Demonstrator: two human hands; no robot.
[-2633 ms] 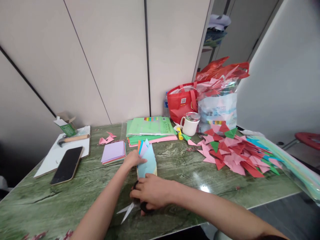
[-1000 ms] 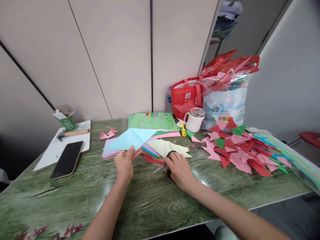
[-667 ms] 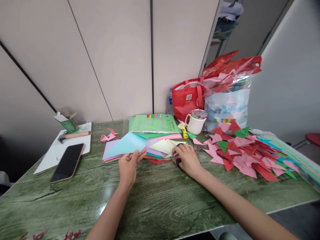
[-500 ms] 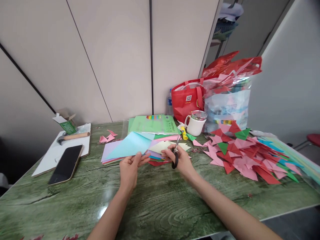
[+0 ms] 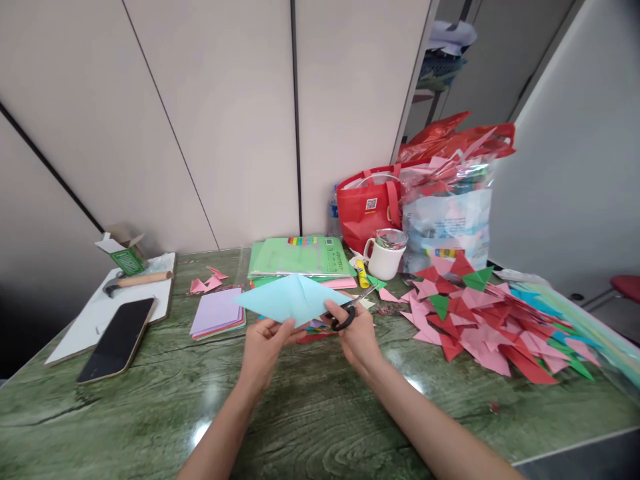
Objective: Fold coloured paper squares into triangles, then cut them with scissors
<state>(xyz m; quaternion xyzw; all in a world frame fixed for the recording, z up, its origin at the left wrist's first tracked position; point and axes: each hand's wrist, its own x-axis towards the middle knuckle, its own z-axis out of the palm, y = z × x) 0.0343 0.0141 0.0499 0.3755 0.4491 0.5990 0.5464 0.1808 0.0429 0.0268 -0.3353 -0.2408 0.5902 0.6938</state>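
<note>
My left hand pinches the near edge of a light blue paper sheet and holds it up above the green table. My right hand grips black-handled scissors, blades pointing up to the right, right beside the sheet's right edge. Under the sheet lie more coloured sheets, mostly hidden. A lilac paper stack sits just left of my left hand.
A heap of pink, red and green paper triangles fills the right side. Behind stand a white mug, glue stick, green paper pack, red bag and plastic bag. Left: phone, hammer, white board.
My right hand picked the scissors up off the table and brought them to the sheet. My left hand lifted the blue sheet off the spread papers.
</note>
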